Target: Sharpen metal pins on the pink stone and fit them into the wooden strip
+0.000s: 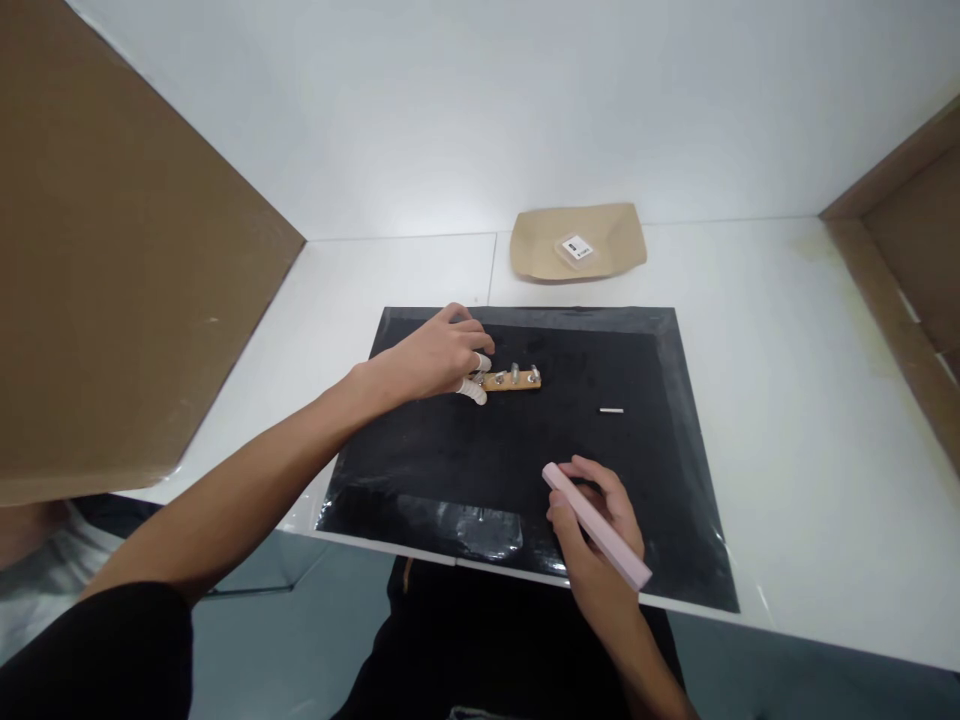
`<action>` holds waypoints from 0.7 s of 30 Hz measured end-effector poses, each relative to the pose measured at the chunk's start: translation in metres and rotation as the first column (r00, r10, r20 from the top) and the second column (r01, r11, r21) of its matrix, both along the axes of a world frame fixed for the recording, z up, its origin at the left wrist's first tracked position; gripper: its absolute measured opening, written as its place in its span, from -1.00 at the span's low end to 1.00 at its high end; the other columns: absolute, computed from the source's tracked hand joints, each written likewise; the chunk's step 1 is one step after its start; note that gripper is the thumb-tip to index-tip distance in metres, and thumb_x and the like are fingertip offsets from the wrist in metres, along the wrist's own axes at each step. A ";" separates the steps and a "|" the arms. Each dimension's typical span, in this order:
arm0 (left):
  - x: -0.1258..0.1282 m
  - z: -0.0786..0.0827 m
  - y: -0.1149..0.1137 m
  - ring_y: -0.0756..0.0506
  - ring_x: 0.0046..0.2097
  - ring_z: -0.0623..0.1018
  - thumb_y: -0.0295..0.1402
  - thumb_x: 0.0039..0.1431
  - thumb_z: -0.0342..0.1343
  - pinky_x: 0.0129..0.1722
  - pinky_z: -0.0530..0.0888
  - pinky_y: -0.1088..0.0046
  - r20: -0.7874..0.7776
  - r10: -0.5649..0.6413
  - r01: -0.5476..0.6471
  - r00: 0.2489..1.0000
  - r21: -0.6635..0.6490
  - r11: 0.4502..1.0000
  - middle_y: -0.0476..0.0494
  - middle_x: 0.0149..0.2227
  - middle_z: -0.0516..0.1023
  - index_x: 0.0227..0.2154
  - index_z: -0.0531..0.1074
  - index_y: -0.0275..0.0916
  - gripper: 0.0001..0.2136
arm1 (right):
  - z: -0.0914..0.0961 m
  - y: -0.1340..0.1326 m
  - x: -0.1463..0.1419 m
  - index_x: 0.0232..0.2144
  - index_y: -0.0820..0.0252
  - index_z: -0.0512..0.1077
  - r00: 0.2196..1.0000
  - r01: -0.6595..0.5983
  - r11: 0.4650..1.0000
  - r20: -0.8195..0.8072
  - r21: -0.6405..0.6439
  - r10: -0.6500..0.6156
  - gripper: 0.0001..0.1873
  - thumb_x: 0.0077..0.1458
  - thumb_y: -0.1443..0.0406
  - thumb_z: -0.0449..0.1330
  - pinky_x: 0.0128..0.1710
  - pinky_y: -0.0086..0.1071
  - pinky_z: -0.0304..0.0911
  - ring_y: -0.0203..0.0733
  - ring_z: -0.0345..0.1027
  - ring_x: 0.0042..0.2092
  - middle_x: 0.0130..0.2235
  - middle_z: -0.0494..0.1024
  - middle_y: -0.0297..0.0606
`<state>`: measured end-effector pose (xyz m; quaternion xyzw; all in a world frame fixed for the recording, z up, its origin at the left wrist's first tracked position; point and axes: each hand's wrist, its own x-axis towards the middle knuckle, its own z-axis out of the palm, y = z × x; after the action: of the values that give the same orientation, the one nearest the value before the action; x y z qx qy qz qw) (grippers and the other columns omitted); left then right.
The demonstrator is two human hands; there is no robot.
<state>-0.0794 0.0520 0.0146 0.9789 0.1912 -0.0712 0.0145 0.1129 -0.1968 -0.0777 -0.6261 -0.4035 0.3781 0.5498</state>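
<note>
My left hand (452, 352) reaches across a black mat, with white covers on its thumb and index finger. Those two fingertips close around the left end of a short wooden strip (524, 381) and hide that end. Several small shiny metal or clear pieces stand along the strip. In my right hand (600, 530), nearer the front edge, is a pink, flat-sided bar (600, 528), slanted across the palm with the thumb against it. A thin, pale little rod (611, 410) lies on the mat to the right of the strip.
The black mat (465, 450) covers the middle of a white table (795, 400). Behind it stands a brown paper tray (536, 250) holding a small clear case (576, 250) with a white label. Brown panels (135, 250) border the left and right sides. A white wall rises at the back.
</note>
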 end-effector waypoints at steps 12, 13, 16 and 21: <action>0.002 -0.004 -0.003 -0.19 0.01 0.56 -0.51 0.17 0.12 0.15 0.24 0.12 -0.021 0.001 0.001 1.000 0.100 0.995 -0.10 0.00 0.69 -0.37 0.61 -0.15 -0.82 | 0.004 0.003 0.000 0.08 0.03 0.46 0.999 -0.010 1.000 0.035 0.020 0.010 -0.66 0.26 0.23 0.29 -0.23 -0.34 0.50 -0.22 0.48 -0.20 0.00 0.54 -0.19; 0.002 -0.004 -0.003 -0.19 0.00 0.56 -0.52 0.17 0.11 0.14 0.24 0.12 -0.022 0.006 -0.004 1.000 0.109 0.994 -0.09 -0.02 0.70 -0.37 0.61 -0.15 -0.80 | 0.004 0.002 0.000 0.08 0.03 0.46 0.999 -0.013 1.000 0.042 0.018 0.012 -0.66 0.26 0.23 0.29 -0.22 -0.34 0.50 -0.22 0.48 -0.19 0.00 0.54 -0.19; 0.002 -0.007 -0.005 -0.19 -0.04 0.55 -0.54 0.17 0.09 0.12 0.24 0.13 0.000 0.039 -0.039 0.999 0.122 0.992 -0.07 -0.08 0.71 -0.39 0.61 -0.14 -0.78 | 0.003 0.002 0.000 0.08 0.01 0.45 0.998 -0.022 1.000 0.057 0.018 0.021 -0.66 0.27 0.23 0.28 -0.23 -0.35 0.50 -0.23 0.47 -0.19 0.01 0.53 -0.20; 0.000 -0.011 -0.004 -0.19 -0.04 0.54 -0.39 0.29 0.14 0.12 0.22 0.13 0.067 0.085 -0.090 0.994 0.081 0.993 -0.10 -0.07 0.71 -0.35 0.64 -0.12 -0.83 | 0.004 0.003 0.001 0.08 0.01 0.45 0.998 -0.020 1.000 0.064 0.021 0.018 -0.67 0.28 0.24 0.27 -0.22 -0.35 0.49 -0.24 0.46 -0.20 0.00 0.52 -0.21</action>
<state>-0.0793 0.0477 0.0038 0.9710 0.2363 -0.0315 -0.0173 0.1136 -0.1940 -0.0735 -0.6279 -0.4310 0.3585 0.5398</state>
